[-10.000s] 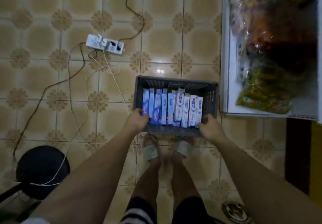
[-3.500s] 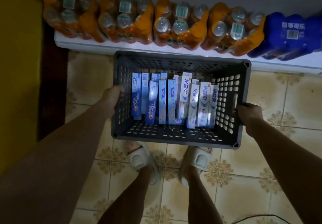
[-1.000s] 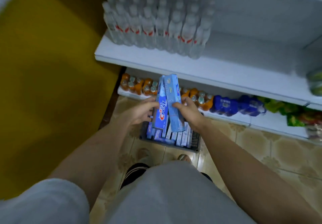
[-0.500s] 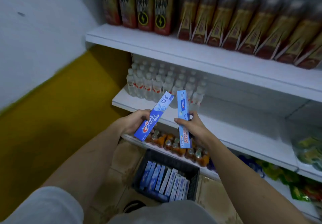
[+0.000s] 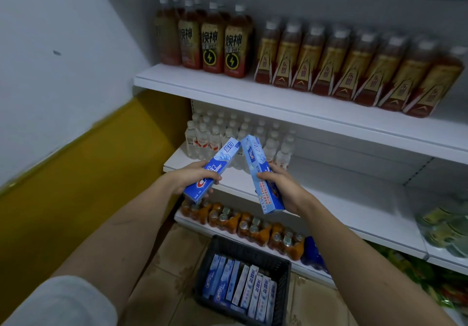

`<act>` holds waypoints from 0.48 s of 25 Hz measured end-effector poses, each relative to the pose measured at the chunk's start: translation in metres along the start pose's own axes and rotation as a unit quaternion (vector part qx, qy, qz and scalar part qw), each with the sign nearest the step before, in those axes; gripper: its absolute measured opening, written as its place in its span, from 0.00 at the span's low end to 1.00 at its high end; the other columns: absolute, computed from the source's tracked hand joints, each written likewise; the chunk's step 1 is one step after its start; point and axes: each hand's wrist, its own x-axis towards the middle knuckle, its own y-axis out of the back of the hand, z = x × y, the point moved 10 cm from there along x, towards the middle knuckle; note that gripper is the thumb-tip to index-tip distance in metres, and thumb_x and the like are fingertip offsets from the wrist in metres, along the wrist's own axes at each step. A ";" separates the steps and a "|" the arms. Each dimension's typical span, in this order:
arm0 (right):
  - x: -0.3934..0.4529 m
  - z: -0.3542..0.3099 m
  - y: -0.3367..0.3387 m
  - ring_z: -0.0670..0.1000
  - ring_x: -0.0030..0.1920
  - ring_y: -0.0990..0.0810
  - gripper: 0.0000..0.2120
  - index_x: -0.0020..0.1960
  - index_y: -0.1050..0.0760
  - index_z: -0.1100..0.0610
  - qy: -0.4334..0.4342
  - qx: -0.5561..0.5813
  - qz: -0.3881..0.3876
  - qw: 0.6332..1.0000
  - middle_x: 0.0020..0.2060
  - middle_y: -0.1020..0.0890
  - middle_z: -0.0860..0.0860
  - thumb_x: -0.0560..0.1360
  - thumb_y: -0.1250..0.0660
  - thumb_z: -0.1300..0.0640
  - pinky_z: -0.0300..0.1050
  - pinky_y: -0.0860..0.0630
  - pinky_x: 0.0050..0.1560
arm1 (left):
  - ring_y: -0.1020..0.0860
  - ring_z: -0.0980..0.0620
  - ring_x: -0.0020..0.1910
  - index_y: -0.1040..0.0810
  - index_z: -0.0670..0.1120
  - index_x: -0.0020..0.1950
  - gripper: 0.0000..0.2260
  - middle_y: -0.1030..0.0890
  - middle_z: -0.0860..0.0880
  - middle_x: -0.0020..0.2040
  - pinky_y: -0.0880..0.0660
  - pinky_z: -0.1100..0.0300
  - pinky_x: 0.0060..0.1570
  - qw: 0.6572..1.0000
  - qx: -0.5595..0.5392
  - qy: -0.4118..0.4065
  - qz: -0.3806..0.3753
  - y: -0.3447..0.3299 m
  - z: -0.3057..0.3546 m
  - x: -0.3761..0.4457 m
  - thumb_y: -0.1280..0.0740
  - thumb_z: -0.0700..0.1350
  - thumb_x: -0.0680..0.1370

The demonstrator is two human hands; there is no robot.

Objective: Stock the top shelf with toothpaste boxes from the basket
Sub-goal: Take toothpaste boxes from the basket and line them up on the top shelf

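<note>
My left hand (image 5: 188, 178) grips a dark blue toothpaste box (image 5: 222, 158) near its lower end, tilted up to the right. My right hand (image 5: 283, 186) grips a light blue toothpaste box (image 5: 255, 158), tilted up to the left. The two box tops nearly meet in front of the middle shelf. On the floor below stands the dark grey basket (image 5: 283, 275) with several more blue and white toothpaste boxes (image 5: 240, 285) standing in a row. The highest shelf board in view (image 5: 228, 90) carries drink bottles; anything above it is out of frame.
Brown drink bottles (image 5: 329, 64) fill the upper board. Small water bottles (image 5: 212, 135) stand at the left of the middle shelf (image 5: 354, 209). Orange drink packs (image 5: 243, 221) line the bottom shelf. A white and yellow wall (image 5: 63, 123) closes the left side.
I set the basket on the floor and took a box in each hand. Over the last half second both boxes rose slightly and the view tilted further up the shelves.
</note>
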 end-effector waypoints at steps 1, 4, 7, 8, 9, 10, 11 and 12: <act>-0.001 -0.001 -0.007 0.55 0.47 0.19 0.21 0.68 0.31 0.50 0.001 -0.007 -0.003 1.000 0.53 0.20 0.56 0.76 0.32 0.58 0.48 0.21 0.44 | 0.18 0.48 0.41 0.32 0.50 0.69 0.27 0.18 0.42 0.53 0.19 0.54 0.39 1.000 -0.004 -0.005 -0.005 0.003 0.000 -0.002 0.26 0.45 0.73; 0.001 -0.001 -0.034 0.56 0.51 0.19 0.30 0.69 0.38 0.43 0.006 -0.030 0.016 0.999 0.57 0.22 0.56 0.73 0.27 0.56 0.54 0.19 0.48 | 0.17 0.47 0.39 0.39 0.61 0.72 0.35 0.20 0.41 0.56 0.20 0.54 0.35 0.999 -0.033 -0.023 -0.014 0.016 -0.003 -0.011 0.25 0.43 0.72; 0.002 0.000 -0.068 0.56 0.49 0.17 0.29 0.68 0.41 0.39 0.004 0.001 0.057 0.998 0.56 0.21 0.54 0.74 0.29 0.49 0.52 0.17 0.46 | 0.17 0.48 0.36 0.45 0.65 0.75 0.40 0.20 0.41 0.56 0.22 0.57 0.30 0.999 -0.019 -0.026 -0.008 0.037 -0.013 -0.026 0.25 0.43 0.73; 0.003 0.000 -0.080 0.55 0.49 0.17 0.26 0.68 0.40 0.41 0.003 0.002 0.067 0.998 0.55 0.21 0.53 0.75 0.31 0.46 0.50 0.17 0.45 | 0.17 0.48 0.35 0.46 0.64 0.75 0.41 0.19 0.41 0.55 0.22 0.57 0.30 1.000 -0.018 -0.025 -0.006 0.046 -0.018 -0.029 0.25 0.44 0.73; 0.005 0.000 -0.091 0.55 0.49 0.17 0.24 0.68 0.38 0.43 0.001 0.001 0.077 0.997 0.54 0.21 0.53 0.76 0.33 0.45 0.49 0.17 0.45 | 0.17 0.49 0.35 0.45 0.62 0.76 0.41 0.19 0.41 0.54 0.21 0.56 0.31 1.000 -0.017 -0.023 -0.005 0.055 -0.022 -0.031 0.24 0.44 0.72; 0.006 0.001 -0.101 0.55 0.49 0.17 0.23 0.69 0.37 0.47 -0.002 0.008 0.088 0.996 0.54 0.20 0.53 0.77 0.34 0.45 0.50 0.18 0.46 | 0.16 0.48 0.37 0.44 0.60 0.76 0.40 0.18 0.42 0.54 0.20 0.55 0.33 1.000 -0.015 -0.021 -0.006 0.064 -0.027 -0.034 0.24 0.45 0.72; 0.007 0.002 -0.111 0.54 0.49 0.17 0.22 0.68 0.35 0.49 -0.005 0.030 0.100 0.995 0.54 0.19 0.54 0.78 0.34 0.47 0.51 0.18 0.48 | 0.16 0.48 0.39 0.41 0.57 0.76 0.38 0.18 0.42 0.53 0.19 0.54 0.36 1.000 -0.004 -0.020 -0.006 0.075 -0.030 -0.037 0.24 0.46 0.72; 0.008 0.004 -0.121 0.54 0.49 0.17 0.21 0.67 0.34 0.52 -0.008 0.066 0.108 0.992 0.53 0.18 0.55 0.78 0.33 0.50 0.51 0.18 0.48 | 0.16 0.48 0.41 0.38 0.54 0.74 0.35 0.18 0.42 0.52 0.19 0.53 0.39 1.000 0.009 -0.023 -0.009 0.083 -0.032 -0.041 0.24 0.47 0.72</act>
